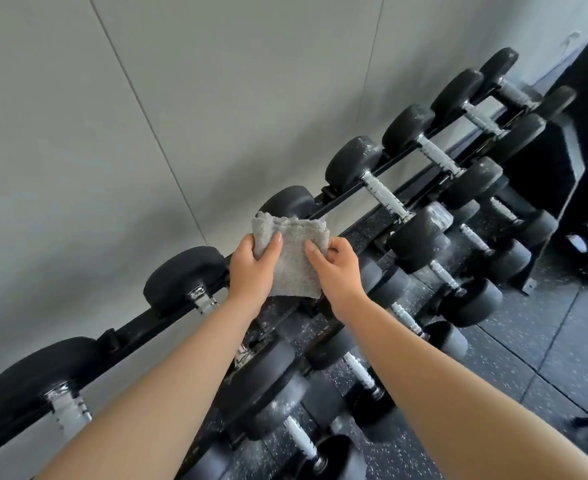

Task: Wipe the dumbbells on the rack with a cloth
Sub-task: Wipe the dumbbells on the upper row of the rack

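Head view looks down with us along a black rack [136, 325] that runs on a slant from the lower left to the upper right. Its rows of black dumbbells [420, 237] lie crosswise, chrome handles between round heads. We see the grey cloth [294, 265] held up in front of the upper row, about midway along it, folded into a rough square. Its fuzzy top edge overlaps the rear dumbbell head [287, 202] behind it, and its bottom edge hangs free above the lower rows. Whether the cloth touches that dumbbell we cannot tell. The left hand [251, 268] grips the cloth's left edge, thumb on the near face and fingers wrapped behind. The right hand [337, 268] pinches the right edge with thumb and curled fingers, so both hands are clamped on the cloth, close together with only fabric between them. The forearms [188, 375] reach in from the bottom of the frame across the lower rows. Along the rack's top the rear heads sit apart, with bare bar showing between them on either side of the cloth. The grey wall [147, 116] stands just behind those heads, leaving little room at the back, while the speckled floor [545, 358] opens to the right of the rack's front edge.
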Demonstrator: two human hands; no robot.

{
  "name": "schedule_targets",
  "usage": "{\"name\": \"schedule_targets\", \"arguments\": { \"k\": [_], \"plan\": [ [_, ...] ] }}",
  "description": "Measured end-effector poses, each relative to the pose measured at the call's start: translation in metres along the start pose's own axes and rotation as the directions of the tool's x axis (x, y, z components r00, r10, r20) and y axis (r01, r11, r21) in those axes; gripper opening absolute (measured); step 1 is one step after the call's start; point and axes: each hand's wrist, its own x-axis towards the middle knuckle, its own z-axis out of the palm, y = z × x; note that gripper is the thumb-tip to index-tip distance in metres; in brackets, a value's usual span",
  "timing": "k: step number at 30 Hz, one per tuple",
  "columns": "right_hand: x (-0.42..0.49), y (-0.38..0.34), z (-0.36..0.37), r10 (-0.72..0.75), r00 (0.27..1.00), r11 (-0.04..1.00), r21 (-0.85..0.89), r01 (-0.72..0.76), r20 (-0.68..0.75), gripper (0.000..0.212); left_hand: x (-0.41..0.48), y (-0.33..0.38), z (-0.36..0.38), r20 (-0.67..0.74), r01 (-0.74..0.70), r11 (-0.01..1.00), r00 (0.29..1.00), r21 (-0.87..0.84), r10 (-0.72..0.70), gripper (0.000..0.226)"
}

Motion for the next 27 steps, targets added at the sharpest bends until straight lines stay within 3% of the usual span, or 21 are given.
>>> {"name": "schedule_targets", "arguments": {
  "k": [4, 10, 14, 19, 27],
  "plan": [
    [-0.027, -0.020, -0.009, -0.003, 0.997, 0.994, 0.111, 0.011, -0.076, 0.013, -0.012, 0.025, 0.004, 0.059, -0.072, 0.997, 0.996, 0.013, 0.071, 0.021],
    [-0.046, -0.053, -0.035, -0.050, 0.982, 0.998, 0.023, 0.055, -0.184, 0.027, -0.022, 0.057, 0.018, 0.201, -0.222, 0.975, 0.957, 0.033, 0.211, 0.016],
    [-0.048, -0.054, -0.054, -0.069, 0.960, 0.998, -0.023, 0.066, -0.272, 0.029, -0.020, 0.073, 0.037, 0.215, -0.287, 0.956, 0.939, 0.059, 0.268, 0.032],
    [-0.040, -0.047, -0.080, -0.052, 0.944, 0.999, -0.024, 0.047, -0.325, 0.034, -0.022, 0.081, 0.064, 0.254, -0.337, 0.936, 0.918, 0.099, 0.304, 0.037],
    [0.003, -0.051, -0.132, -0.076, 0.952, 0.994, -0.094, 0.050, -0.298, 0.038, -0.002, 0.084, 0.121, 0.264, -0.325, 0.932, 0.924, 0.159, 0.278, 0.035]
  ]
}}
